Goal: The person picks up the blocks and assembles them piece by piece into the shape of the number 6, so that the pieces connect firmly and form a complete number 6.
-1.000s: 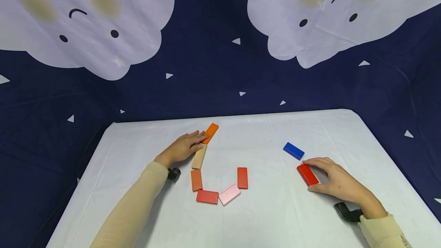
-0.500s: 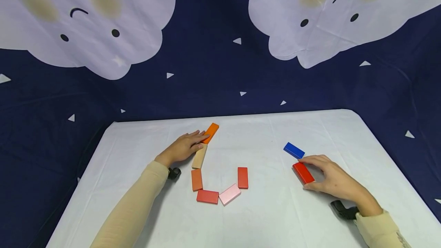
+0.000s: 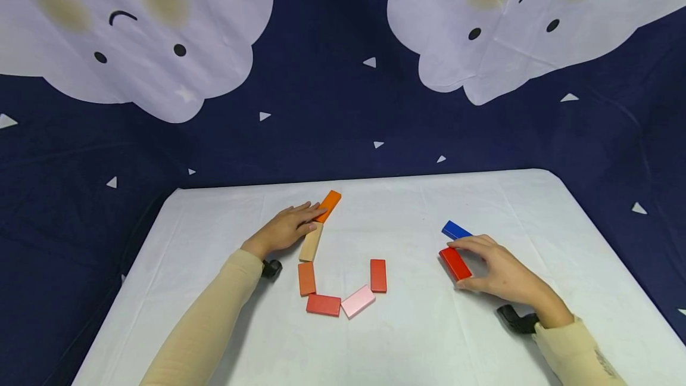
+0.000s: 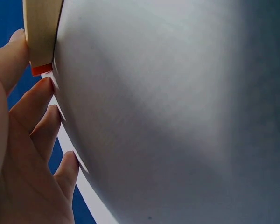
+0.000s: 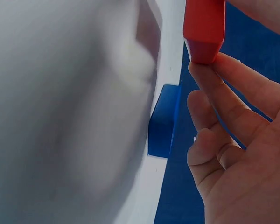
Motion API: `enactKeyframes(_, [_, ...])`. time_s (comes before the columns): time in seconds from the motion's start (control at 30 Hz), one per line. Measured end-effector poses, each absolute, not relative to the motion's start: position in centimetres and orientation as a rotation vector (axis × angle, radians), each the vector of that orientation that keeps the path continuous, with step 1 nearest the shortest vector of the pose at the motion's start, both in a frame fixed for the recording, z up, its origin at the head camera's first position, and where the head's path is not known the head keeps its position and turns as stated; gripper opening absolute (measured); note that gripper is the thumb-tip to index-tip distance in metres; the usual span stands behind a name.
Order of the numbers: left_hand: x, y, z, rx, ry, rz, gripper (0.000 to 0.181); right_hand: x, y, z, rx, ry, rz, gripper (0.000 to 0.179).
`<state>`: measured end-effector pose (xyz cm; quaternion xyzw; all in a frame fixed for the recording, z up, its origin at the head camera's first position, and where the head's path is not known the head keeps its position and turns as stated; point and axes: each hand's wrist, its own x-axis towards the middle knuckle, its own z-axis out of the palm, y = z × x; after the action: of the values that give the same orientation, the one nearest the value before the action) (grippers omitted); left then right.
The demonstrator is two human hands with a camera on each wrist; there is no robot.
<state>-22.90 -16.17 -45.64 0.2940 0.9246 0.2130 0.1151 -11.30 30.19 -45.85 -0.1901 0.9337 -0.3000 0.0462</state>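
My right hand [image 3: 501, 270] pinches a red block [image 3: 455, 264] by its two ends, thumb at the near one and fingertips at the far one. The right wrist view shows the red block [image 5: 204, 28] raised off the white surface, its other fingers loosely bent. Just behind that hand lies a blue block [image 3: 455, 230], partly covered by the fingers. On the left, my left hand [image 3: 286, 228] lies with extended fingers over the near part of an orange block [image 3: 331, 202]. Its thumb touches the plain wooden block [image 3: 311, 243], as also seen in the left wrist view.
From the wooden block a curved row runs toward me: a dark orange block [image 3: 306, 279], a red one [image 3: 323, 305], a pink one [image 3: 358, 301] and another red one [image 3: 378, 276]. White cloth covers the table [image 3: 418, 338]; a dark blue patterned curtain [image 3: 321, 142] hangs behind.
My right hand has moved left with the red block, away from the right side, and its fingers now overlap the blue block. The left hand has stayed in place.
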Motion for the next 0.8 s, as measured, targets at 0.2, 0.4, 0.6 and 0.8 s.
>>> enactKeyframes(0.2, [-22.8, -16.1, -45.4, 0.849, 2.707, 0.635, 0.050, -11.8, 29.1, -45.8, -0.618, 2.853, -0.940, 0.071])
enactKeyframes(0.4, [-23.0, -16.2, -45.5, 0.830, 2.707, 0.617, 0.051, -12.2, 27.9, -45.6, -0.622, 2.836, -0.982, 0.071])
enactKeyframes(0.6, [-23.1, -16.2, -45.7, 0.816, 2.700, 0.615, 0.050, -12.7, 26.8, -45.7, -0.649, 2.834, -0.995, 0.072])
enactKeyframes(0.8, [-23.0, -16.2, -45.8, 0.830, 2.698, 0.621, 0.050, -13.4, 25.4, -45.5, -0.694, 2.828, -1.011, 0.070])
